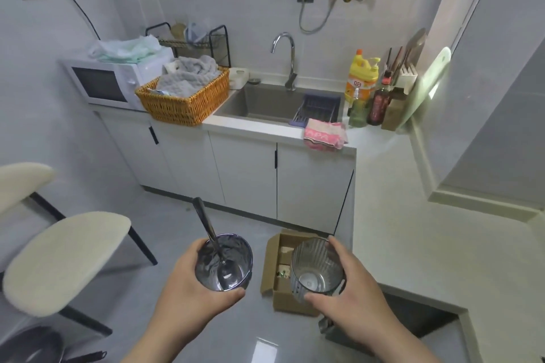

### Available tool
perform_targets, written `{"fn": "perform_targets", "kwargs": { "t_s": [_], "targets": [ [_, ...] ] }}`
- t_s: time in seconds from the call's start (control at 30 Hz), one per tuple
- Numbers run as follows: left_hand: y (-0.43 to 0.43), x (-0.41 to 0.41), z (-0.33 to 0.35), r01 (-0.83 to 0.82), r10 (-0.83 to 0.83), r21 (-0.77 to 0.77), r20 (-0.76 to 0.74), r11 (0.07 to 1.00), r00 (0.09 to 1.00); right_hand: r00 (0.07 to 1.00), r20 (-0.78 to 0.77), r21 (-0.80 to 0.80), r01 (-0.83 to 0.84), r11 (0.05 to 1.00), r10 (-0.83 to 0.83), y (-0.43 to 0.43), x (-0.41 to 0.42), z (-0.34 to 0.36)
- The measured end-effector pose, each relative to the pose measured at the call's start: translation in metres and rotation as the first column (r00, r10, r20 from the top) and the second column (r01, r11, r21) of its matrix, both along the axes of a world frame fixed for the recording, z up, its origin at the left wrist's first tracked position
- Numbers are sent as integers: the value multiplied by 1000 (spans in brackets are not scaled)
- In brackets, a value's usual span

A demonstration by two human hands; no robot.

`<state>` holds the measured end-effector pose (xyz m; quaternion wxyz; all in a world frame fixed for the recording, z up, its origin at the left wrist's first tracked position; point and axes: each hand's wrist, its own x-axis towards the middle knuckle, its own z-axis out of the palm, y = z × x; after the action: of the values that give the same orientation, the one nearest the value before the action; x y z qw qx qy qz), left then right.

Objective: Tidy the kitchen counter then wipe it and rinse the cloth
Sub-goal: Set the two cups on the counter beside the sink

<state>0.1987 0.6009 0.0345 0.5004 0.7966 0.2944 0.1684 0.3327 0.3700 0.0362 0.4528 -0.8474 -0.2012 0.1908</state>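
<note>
My left hand [188, 289] grips a dark glass cup [224, 262] with a metal spoon [206, 224] standing in it. My right hand [351, 289] grips a clear ribbed glass [315, 268]. Both cups are held over the floor, well short of the counter. Ahead lies the white counter [253, 127] with a grey sink [265, 103] and a curved tap [287, 59]. A pink cloth [324, 134] hangs over the counter's front edge right of the sink.
A wicker basket [182, 106] with grey towels sits beside a white microwave [112, 82]. Bottles [362, 82] and a knife block stand right of the sink. A cardboard box [280, 268] lies on the floor below my hands. Chairs [65, 259] stand at the left.
</note>
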Motion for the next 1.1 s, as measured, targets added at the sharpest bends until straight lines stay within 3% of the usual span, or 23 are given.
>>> {"fn": "perform_targets", "kwargs": {
  "t_s": [0.27,0.5,0.83,1.1],
  "targets": [
    [33,64,14,23,-23,21,20,1000,1000,1000,28,-11,-14,1000,14,37,70,10],
    [96,145,7,104,-104,4,27,995,994,997,23,-19,79,997,-79,85,125,7],
    [189,276,-4,332,-333,-21,-13,943,943,945,17,-57,328,943,-328,168,200,10],
    [183,364,-7,502,-504,-38,-63,864,862,880,-17,-64,474,878,-475,165,229,7]
  ]
}}
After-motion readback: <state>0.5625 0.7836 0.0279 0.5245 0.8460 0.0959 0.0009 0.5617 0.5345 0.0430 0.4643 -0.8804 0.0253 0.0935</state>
